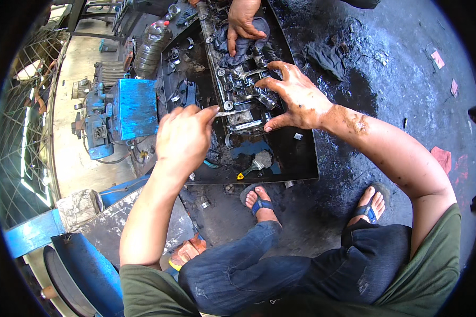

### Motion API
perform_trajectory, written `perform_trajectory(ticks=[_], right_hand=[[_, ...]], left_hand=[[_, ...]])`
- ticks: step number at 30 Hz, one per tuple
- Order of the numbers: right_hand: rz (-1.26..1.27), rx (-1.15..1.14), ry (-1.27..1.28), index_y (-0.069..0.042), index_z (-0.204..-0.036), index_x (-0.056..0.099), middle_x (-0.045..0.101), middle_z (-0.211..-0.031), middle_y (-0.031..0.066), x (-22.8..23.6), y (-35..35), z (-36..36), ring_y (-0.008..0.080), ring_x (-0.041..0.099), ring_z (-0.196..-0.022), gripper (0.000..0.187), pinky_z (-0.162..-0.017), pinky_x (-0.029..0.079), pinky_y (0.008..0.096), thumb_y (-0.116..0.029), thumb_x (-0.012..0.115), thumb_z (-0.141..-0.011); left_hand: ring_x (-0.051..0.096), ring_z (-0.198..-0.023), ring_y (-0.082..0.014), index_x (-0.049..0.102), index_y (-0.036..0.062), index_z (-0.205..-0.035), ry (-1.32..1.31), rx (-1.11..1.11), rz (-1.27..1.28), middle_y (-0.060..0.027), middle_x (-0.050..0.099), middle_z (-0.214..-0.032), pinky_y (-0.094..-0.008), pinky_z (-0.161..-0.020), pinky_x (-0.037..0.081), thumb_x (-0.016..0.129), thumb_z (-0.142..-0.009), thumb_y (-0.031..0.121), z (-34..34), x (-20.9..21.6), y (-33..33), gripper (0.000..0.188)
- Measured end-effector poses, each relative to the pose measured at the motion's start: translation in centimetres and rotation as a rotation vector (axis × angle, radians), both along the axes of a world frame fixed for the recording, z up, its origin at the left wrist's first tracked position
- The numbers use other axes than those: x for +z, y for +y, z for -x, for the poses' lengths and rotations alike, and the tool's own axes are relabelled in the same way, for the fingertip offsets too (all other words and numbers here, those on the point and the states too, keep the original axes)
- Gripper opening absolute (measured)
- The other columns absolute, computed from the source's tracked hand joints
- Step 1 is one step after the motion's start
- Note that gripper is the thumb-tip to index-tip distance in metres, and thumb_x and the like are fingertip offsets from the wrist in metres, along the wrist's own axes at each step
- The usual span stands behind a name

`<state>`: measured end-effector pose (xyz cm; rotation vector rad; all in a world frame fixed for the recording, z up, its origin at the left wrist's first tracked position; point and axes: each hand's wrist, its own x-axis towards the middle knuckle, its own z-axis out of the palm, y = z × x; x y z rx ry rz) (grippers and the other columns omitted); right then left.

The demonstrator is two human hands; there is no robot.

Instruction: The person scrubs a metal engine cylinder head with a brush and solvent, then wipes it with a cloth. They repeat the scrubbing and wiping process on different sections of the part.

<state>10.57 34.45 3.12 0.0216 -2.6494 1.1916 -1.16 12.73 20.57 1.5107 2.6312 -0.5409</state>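
Note:
A long, oily engine part (232, 87), which looks like a cylinder head with rows of round metal pieces, lies in a black metal tray (318, 153). My left hand (184, 136) is closed around a thin, flat metal tool (232, 112). The tool's bare end points right, over the near part of the engine piece; its held end is hidden in my fist. On the other side, my right hand (300, 98) has thumb and fingers spread along the engine part's right edge. Another person's hand (243, 24) presses a dark rag (253, 42) onto its far end.
In the tray's near end lies a brush (256, 165) with a yellow-tipped handle. Left of the tray stand a blue motor unit (135, 109) and a clear plastic bottle (152, 50). A dark cloth (327, 58) lies on the wet, oily floor at right. My sandalled feet flank the tray's near edge.

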Motion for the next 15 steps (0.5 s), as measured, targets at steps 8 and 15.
perform_trajectory(ticks=[8,15], right_hand=[[0.062,0.001,-0.033,-0.016,-0.146,0.059,0.038,-0.16,0.0298,0.1,0.1,0.2,0.0487,0.036,-0.151,0.093,-0.124,0.036,0.0533,-0.049,0.097,-0.068],[0.053,0.0,-0.033,-0.014,-0.145,0.06,0.039,-0.159,0.03,0.4,0.2,0.5,0.0479,0.038,-0.15,0.092,-0.122,0.037,0.0533,-0.046,0.098,-0.068]], left_hand=[[0.074,-0.089,-0.0419,0.074,0.0108,-0.101,-0.065,0.256,0.241,-0.0195,0.076,-0.087,-0.0543,-0.079,0.057,0.063,-0.103,0.039,-0.2,1.9,4.1,0.03],[0.074,-0.089,-0.0377,0.076,0.014,-0.099,-0.001,0.354,0.294,-0.0153,0.076,-0.087,-0.0506,-0.078,0.058,0.067,-0.101,0.041,1.0,1.8,4.4,0.028]])
